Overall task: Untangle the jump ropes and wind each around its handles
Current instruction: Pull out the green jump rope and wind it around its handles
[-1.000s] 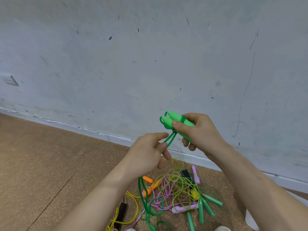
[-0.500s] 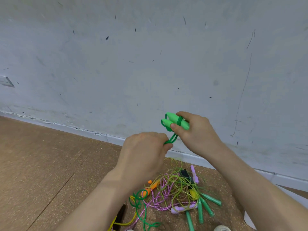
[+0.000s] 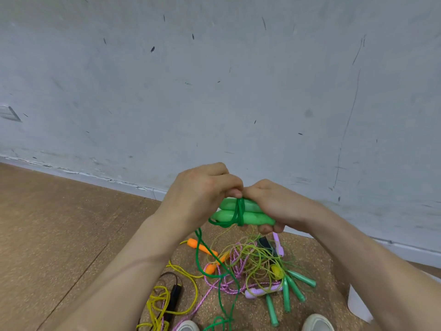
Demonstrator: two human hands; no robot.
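Two hands are meeting in mid-air above the floor, their fingertips touching. The right hand [image 3: 274,204] is gripping a pair of green handles [image 3: 250,213] from behind, its fingers curling under their right ends. The left hand [image 3: 200,194] is curling over their left part, apparently pinching the green rope [image 3: 239,211] on top; the pinch itself is hidden.

The handles are lying side by side, one above the other, long axis running left to right across the view and dipping slightly to the right. Several turns of rope are crossing their middle, and the loose length is hanging down to the cork floor [image 3: 59,235].

Below the hands, a tangle is lying: orange handles [image 3: 202,247], a pink rope [image 3: 229,283], a thin yellow-green rope [image 3: 262,259], teal handles [image 3: 293,287], a lilac handle [image 3: 256,292], a yellow rope [image 3: 162,302] and a black handle [image 3: 175,297]. Two shoes [image 3: 317,322] are showing at the bottom edge.
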